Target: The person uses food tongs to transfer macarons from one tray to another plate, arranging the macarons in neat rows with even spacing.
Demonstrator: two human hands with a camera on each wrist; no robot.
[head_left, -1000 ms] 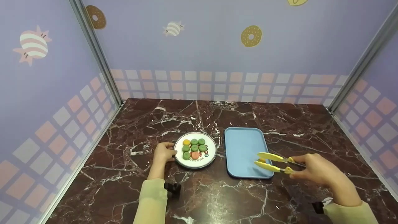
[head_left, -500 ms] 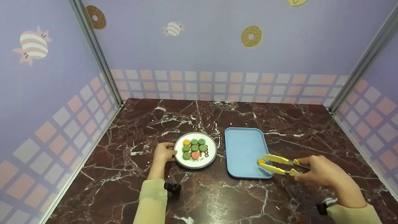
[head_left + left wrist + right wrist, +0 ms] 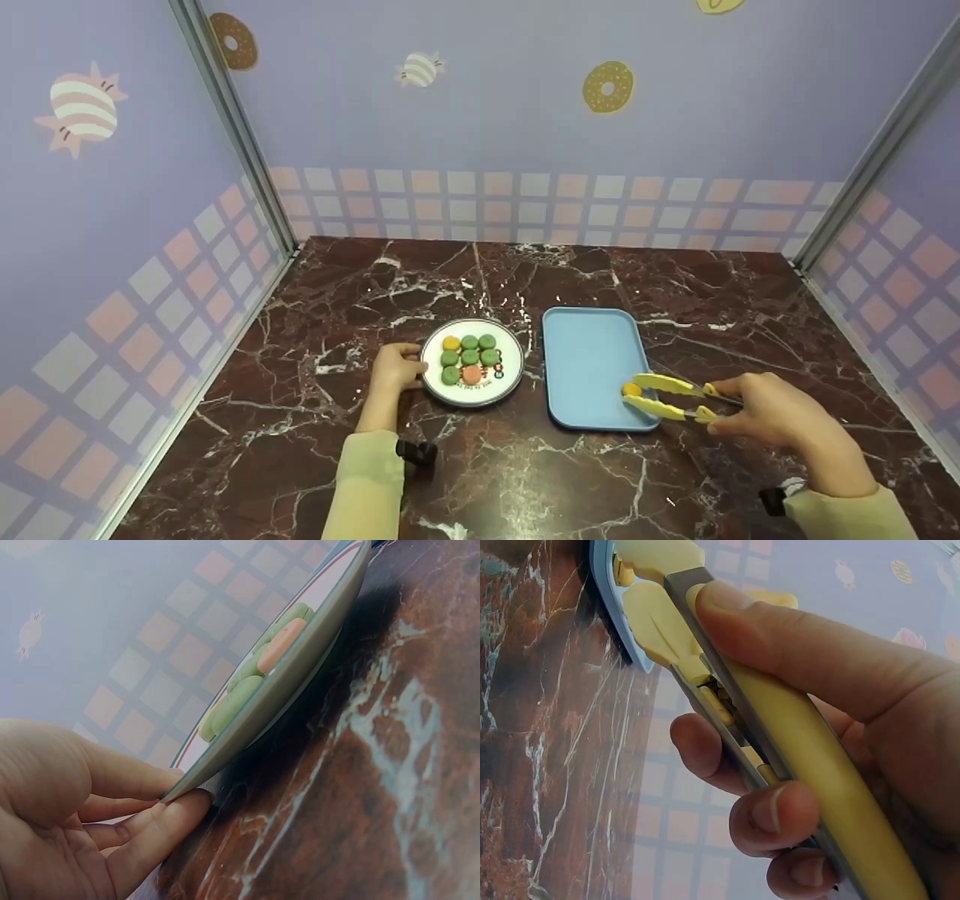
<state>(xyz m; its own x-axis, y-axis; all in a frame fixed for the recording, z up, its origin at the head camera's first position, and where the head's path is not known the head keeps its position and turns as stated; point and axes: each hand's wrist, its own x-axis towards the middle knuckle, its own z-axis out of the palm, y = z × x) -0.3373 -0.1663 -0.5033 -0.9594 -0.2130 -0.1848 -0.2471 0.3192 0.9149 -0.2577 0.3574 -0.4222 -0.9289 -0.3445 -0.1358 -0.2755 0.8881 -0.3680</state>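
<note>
My left hand (image 3: 395, 367) pinches the left rim of a round white plate (image 3: 510, 375); in the left wrist view thumb and fingers (image 3: 161, 836) meet at its edge. On the plate sit several green round pieces (image 3: 469, 358), a yellow one (image 3: 451, 343) and an orange-pink one (image 3: 471, 374), grouped in rows. With curled fingers my right hand (image 3: 776, 411) grips yellow-tipped tongs (image 3: 667, 385), their arms apart. Between the tong tips, at the near right part of the blue tray (image 3: 592, 337), lies a small orange-yellow piece (image 3: 631, 389).
Dark red marbled tabletop (image 3: 517, 465) surrounds the plate and tray. Patterned lilac walls (image 3: 495, 112) rise at the back and both sides, with metal posts (image 3: 247, 142) at the corners. Small white flecks lie behind the plate.
The tongs have shifted slightly right and toward me over the tray, and the orange-yellow piece shows more plainly at their tips. Left hand and plate stay put.
</note>
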